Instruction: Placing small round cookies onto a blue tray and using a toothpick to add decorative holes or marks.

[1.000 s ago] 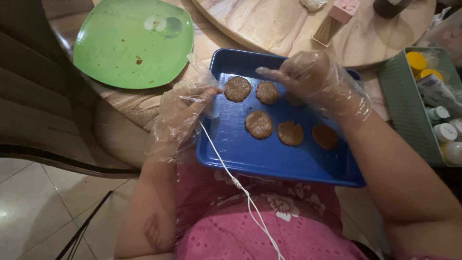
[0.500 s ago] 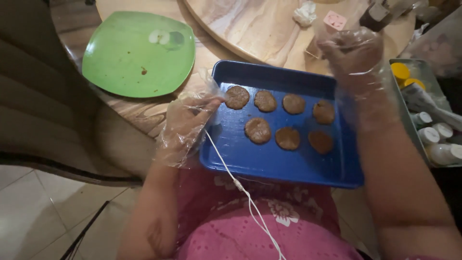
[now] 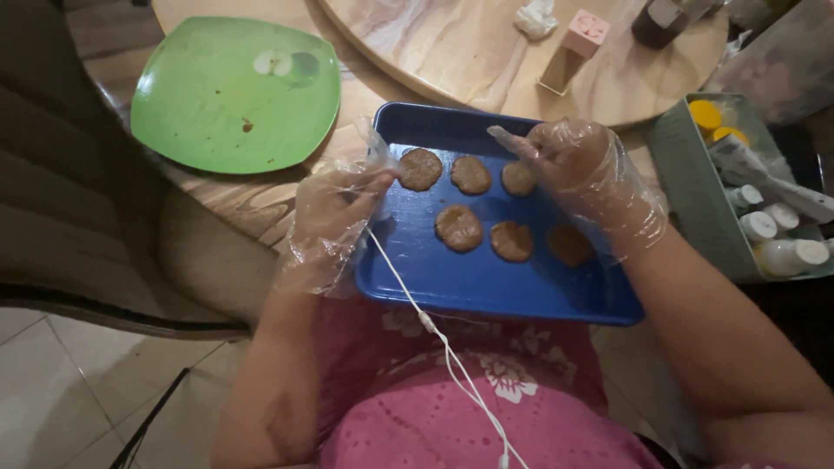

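Note:
A blue tray (image 3: pixel 486 291) rests on my lap against the table edge. Several flat brown patties (image 3: pixel 458 227) lie in it in two rows. Both hands wear clear plastic gloves. My left hand (image 3: pixel 334 217) grips the tray's left rim, thumb next to the top-left patty (image 3: pixel 420 168). Over the upper right of the tray hovers my right hand (image 3: pixel 578 169), fingers curled and index finger pointing left, just above the third patty (image 3: pixel 519 178) of the far row. Whether it holds anything is hidden by the glove.
A green square plate (image 3: pixel 234 91) sits on the table at upper left. A round wooden turntable (image 3: pixel 452 52) carries a pink-topped box (image 3: pixel 573 50) and a crumpled tissue (image 3: pixel 534 17). A green basket (image 3: pixel 686 174) of bottles stands right. A white cable (image 3: pixel 434 334) crosses the tray.
My right hand reached up towards the turntable half a second ago and has come back down over the tray's far row. The left hand stays on the tray rim.

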